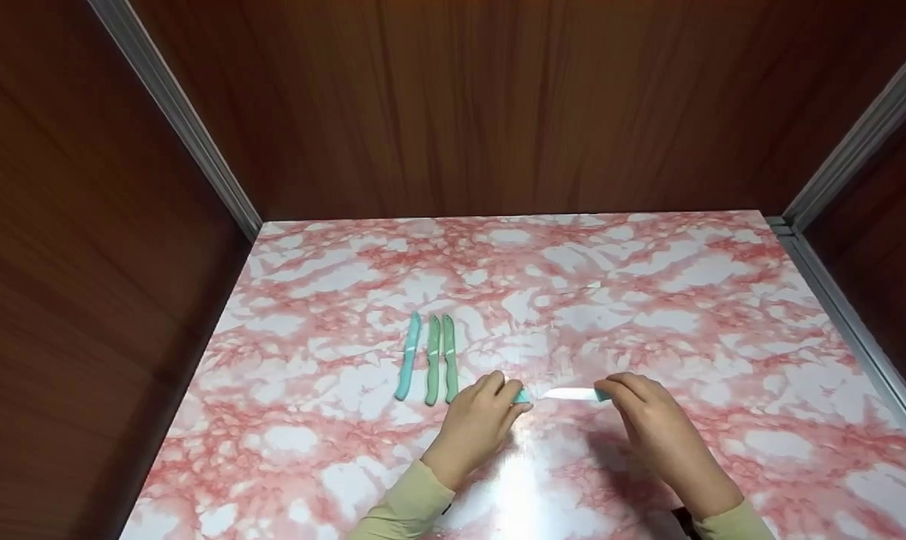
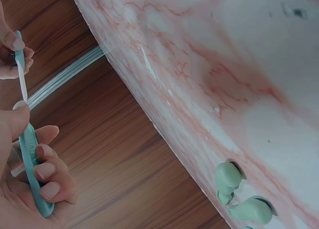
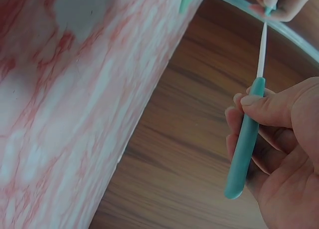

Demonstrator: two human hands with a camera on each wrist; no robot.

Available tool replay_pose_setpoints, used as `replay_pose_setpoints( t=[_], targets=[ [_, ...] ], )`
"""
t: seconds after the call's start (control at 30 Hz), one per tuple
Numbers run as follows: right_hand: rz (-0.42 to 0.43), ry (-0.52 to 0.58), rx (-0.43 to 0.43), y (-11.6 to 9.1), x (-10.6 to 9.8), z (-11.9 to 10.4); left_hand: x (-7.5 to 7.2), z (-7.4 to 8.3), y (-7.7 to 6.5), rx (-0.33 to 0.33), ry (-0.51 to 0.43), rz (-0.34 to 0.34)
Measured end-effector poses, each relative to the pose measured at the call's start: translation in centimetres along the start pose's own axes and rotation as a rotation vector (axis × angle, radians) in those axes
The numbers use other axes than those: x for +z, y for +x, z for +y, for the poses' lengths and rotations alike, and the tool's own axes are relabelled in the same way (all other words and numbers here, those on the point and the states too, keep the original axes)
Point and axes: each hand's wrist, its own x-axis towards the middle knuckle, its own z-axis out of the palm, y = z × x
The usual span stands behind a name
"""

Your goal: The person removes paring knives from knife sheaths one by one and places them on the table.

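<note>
- Well, one desk [image 1: 310, 442], marbled pink and white, carries the lot.
- Two hands: the fingers of my right hand [image 1: 652, 420] clamp a teal knife [image 1: 573, 394], those of my left hand [image 1: 477, 424] a teal cover [image 2: 30, 159].
- Two green knives [image 1: 433, 360] and one blue knife [image 1: 408, 356] lie closed, left of my hands.
- One teal knife, blade [image 3: 262, 52] bare between my hands; probably light and stiff, perhaps slippery; best gripped by the handle [image 3: 243, 149].
- One teal cover, mouth near the blade tip; likely light, rigid, best pinched by its sides.
</note>
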Motion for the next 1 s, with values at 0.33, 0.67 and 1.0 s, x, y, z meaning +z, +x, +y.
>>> replay_pose_setpoints(
  t=[0.33, 0.67, 1.0],
  targets=[
    [-0.023, -0.015, 0.036, -0.2, -0.1, 0.1, 0.3, 0.1, -0.2, 0.003, -0.016, 0.0],
    [0.005, 0.007, 0.026, -0.3, 0.3, 0.3, 0.8, 0.2, -0.4, 0.006, -0.026, -0.002],
    [-0.009, 0.072, 0.074, -0.6, 0.9, 0.4, 0.8, 0.2, -0.2, -0.082, -0.226, -0.054]
  ],
)
